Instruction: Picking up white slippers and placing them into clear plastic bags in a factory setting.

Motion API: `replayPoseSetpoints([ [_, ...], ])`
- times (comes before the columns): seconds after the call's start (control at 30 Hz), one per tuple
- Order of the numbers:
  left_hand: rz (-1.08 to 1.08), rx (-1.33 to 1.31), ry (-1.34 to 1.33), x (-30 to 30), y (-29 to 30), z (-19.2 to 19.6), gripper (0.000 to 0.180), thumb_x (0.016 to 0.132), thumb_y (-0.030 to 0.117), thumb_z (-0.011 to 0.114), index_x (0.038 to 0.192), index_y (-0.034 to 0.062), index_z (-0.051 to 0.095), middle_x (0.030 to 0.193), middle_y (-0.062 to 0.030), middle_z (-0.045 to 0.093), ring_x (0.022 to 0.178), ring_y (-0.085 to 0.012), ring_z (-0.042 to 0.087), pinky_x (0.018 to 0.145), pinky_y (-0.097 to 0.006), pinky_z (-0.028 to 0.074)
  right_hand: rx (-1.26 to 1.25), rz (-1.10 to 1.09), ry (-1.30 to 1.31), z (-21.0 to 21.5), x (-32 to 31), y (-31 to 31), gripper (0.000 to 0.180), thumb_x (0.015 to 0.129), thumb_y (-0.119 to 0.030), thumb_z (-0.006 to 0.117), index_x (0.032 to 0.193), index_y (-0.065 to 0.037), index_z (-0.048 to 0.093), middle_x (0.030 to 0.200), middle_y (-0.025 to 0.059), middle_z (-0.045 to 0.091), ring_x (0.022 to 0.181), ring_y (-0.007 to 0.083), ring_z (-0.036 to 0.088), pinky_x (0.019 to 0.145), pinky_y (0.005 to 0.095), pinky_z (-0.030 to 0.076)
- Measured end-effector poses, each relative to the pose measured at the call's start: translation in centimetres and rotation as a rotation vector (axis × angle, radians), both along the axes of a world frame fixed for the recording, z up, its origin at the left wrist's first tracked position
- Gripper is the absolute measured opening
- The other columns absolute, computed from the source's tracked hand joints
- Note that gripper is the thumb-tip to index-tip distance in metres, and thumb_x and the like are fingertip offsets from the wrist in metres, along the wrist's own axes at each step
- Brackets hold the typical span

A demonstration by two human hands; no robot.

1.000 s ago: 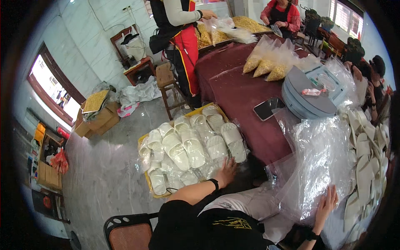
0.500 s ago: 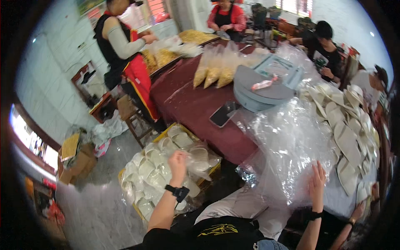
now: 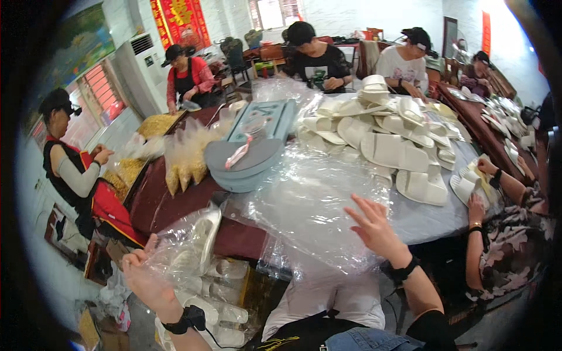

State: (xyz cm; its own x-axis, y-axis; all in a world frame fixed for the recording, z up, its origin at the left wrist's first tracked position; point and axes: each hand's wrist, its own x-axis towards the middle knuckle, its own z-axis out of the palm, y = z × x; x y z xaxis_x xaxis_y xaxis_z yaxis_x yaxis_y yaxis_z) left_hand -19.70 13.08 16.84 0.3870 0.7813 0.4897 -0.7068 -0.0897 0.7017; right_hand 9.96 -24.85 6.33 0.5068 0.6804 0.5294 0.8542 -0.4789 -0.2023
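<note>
My left hand (image 3: 146, 278) is closed on the edge of a clear plastic bag (image 3: 167, 231). White slippers (image 3: 206, 237) are inside that bag, over a crate of other bagged slippers (image 3: 219, 313). My right hand (image 3: 377, 231) holds nothing, its fingers spread over a layer of clear plastic bags (image 3: 310, 205) at the table's near edge. Whether the fingertips touch the plastic, I cannot tell. Beyond the right hand rises a large pile of loose white slippers (image 3: 383, 131).
A blue-grey machine (image 3: 249, 164) stands on the dark red table (image 3: 155, 196), beside bags of yellow pieces (image 3: 187, 155). On the right, a co-worker's hands (image 3: 477, 205) handle a slipper. Several other people work around the tables.
My view has swung to the right, showing more of the slipper pile. The bagged slippers in my left hand now reach up near the table edge. My right hand's fingers have spread.
</note>
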Motion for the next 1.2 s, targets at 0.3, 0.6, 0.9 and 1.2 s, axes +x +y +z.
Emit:
replayPoseSetpoints([
  [0.3,-0.053,0.877,0.139,14.1,-11.0,-2.6,0.028,0.102,0.022,0.043,0.081,0.0030,0.045,0.096,-0.0160,0.058,0.115,-0.0376,0.060,0.108,-0.055,0.040,0.399,0.154,0.079,0.9,-2.2,1.6,0.111,0.071,-0.031,0.086,0.160,-0.018,0.021,0.166,0.0181,0.010,0.146,0.0394,0.026,0.111,0.0535,0.032],
  [0.6,-0.557,1.713,0.452,17.2,-14.9,-13.3,0.060,0.087,0.017,0.065,0.142,0.0049,0.043,0.142,-0.0205,0.045,0.137,-0.0460,0.039,0.114,-0.069,0.020,-0.146,0.177,0.320,-4.4,-2.5,-4.4,0.071,0.089,-0.003,0.057,0.155,-0.020,0.035,0.147,0.0125,0.049,0.128,0.0287,0.053,0.108,0.0439,0.037],
  [0.9,-0.114,1.546,0.427,13.8,-11.9,-20.4,0.082,0.082,0.031,0.073,0.150,0.0062,0.033,0.151,-0.0236,0.034,0.142,-0.0462,0.031,0.115,-0.068,0.018,0.267,0.237,0.282,-3.1,-2.0,-5.9,0.042,0.077,0.006,0.065,0.118,-0.004,0.065,0.114,0.0106,0.068,0.109,0.0297,0.062,0.098,0.0405,0.047],
  [1.2,-0.034,1.507,0.518,18.6,-9.8,-20.5,0.047,0.094,0.014,0.054,0.138,0.0024,0.045,0.135,-0.0166,0.054,0.137,-0.0451,0.040,0.117,-0.064,0.023,0.284,0.240,0.359,-4.3,-3.5,-6.0,0.035,0.082,0.005,0.066,0.116,-0.002,0.066,0.103,0.0109,0.066,0.100,0.0280,0.062,0.093,0.0394,0.045],
])
